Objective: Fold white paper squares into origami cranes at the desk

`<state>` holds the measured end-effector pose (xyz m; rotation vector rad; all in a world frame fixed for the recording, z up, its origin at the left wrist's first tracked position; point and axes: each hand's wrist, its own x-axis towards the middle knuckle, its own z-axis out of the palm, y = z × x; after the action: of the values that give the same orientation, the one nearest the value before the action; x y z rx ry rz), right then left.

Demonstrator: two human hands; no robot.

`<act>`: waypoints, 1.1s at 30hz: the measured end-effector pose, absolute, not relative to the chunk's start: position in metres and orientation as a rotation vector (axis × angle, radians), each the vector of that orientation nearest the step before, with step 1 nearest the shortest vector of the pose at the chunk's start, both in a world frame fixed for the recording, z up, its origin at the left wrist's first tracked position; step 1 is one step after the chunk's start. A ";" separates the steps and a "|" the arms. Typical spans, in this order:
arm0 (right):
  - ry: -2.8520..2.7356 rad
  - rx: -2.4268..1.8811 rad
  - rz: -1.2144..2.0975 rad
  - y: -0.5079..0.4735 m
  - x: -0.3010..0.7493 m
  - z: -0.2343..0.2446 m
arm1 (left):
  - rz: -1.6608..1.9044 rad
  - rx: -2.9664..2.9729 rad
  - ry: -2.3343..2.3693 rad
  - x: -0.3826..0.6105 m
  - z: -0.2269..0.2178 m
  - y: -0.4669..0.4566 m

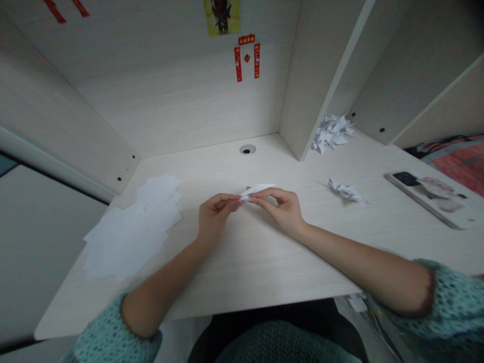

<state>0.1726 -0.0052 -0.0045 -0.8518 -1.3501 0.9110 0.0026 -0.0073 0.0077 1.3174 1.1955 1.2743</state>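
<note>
Between my two hands, above the middle of the desk, is a small folded piece of white paper (pixel 260 188). My left hand (pixel 216 214) pinches its left end between thumb and fingers. My right hand (pixel 282 209) pinches it close beside, with a pointed white part sticking out above the fingers. The fingertips of both hands nearly meet and cover part of the folds. Left of my hands lies a spread of flat white paper sheets (pixel 132 232), overlapping one another.
A few folded white paper pieces (pixel 345 190) lie to the right, and a larger heap of them (pixel 331 132) sits behind the upright panel (pixel 315 75). A phone (pixel 434 196) lies at far right. The desk (pixel 227 272) has a round cable hole (pixel 247 149) near the back wall.
</note>
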 end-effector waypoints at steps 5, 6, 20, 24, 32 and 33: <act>-1.363 -0.857 0.868 -0.006 0.173 -0.004 | 1.317 1.333 1.210 0.003 0.009 -0.008; -1.366 -0.853 0.873 -0.006 0.173 -0.003 | 1.335 1.350 1.211 0.003 0.009 -0.009; -1.216 -0.805 1.257 0.001 0.174 -0.002 | 1.358 1.396 1.240 0.003 0.016 -0.010; -1.202 -0.787 1.266 0.000 0.174 -0.002 | 1.337 1.332 1.210 0.003 0.014 -0.010; -1.167 -0.846 1.223 -0.005 0.171 0.002 | 1.324 1.259 1.180 0.006 0.015 -0.012; -1.169 -0.852 1.207 -0.005 0.171 0.002 | 1.331 1.272 1.187 0.006 0.015 -0.012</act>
<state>0.1706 -0.0047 0.0021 -0.8517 -1.1686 1.2074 0.0059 -0.0115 0.0152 1.2717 1.1871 1.3305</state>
